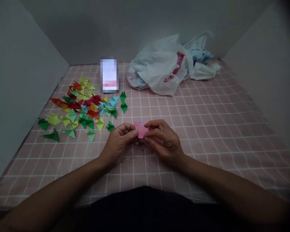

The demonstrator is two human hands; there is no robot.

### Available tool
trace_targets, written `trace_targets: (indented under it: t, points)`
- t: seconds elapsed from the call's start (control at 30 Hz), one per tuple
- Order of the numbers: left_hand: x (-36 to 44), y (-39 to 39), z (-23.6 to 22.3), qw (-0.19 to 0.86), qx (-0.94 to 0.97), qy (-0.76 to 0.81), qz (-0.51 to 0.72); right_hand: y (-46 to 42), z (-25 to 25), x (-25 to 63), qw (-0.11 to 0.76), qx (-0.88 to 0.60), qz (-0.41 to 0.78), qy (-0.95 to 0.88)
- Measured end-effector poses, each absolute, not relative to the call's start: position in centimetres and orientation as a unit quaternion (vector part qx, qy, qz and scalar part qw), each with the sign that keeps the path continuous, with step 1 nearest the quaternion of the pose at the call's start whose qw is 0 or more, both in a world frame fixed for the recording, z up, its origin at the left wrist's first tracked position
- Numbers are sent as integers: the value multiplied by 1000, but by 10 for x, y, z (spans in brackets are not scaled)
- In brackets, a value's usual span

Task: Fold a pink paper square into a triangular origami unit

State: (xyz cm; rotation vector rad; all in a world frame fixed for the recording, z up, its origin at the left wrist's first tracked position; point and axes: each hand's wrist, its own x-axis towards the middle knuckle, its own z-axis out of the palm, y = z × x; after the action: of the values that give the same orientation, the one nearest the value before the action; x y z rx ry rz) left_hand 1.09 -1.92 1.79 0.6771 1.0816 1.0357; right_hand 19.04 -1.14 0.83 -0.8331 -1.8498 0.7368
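Observation:
Both my hands meet over the pink checked tabletop (207,135) and pinch one small pink paper piece (140,129) between their fingertips. My left hand (118,141) grips its left side, and my right hand (163,138) grips its right side. The paper is partly folded and mostly covered by my fingers. To the left lies a spread pile of folded paper pieces (84,108) in green, red, yellow, orange and light blue. The nearest one, a dark green piece (110,126), lies just beyond my left hand.
A blurred upright white object (109,74) stands at the back behind the pile. Crumpled white plastic bags (169,66) lie at the back centre and right. Grey walls close the table on the left, back and right.

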Motion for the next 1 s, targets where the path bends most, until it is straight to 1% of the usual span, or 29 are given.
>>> trace_targets:
  t: [0.13, 0.23, 0.4, 0.53, 0.7, 0.77, 0.87, 1.0]
  points:
    - [11, -21, 19, 615, 391, 501, 467, -11, 8, 189, 461, -363, 435, -683]
    - [11, -22, 22, 591, 434, 501, 459, -11, 8, 188, 449, -378, 481, -651]
    - [12, -22, 23, 594, 469, 508, 411, -12, 9, 187, 469, -370, 448, -665]
    - [13, -23, 22, 581, 469, 514, 422, -13, 11, 188, 443, -381, 457, -671]
    - [13, -23, 22, 636, 443, 497, 390, -14, 10, 188, 443, -415, 464, -645]
    - [13, -23, 22, 642, 449, 499, 371, -13, 9, 187, 444, -421, 472, -635]
    - [13, -24, 24, 627, 473, 502, 363, -13, 9, 187, 443, -423, 477, -630]
    - [11, -24, 27, 598, 515, 493, 366, -14, 10, 188, 436, -426, 456, -648]
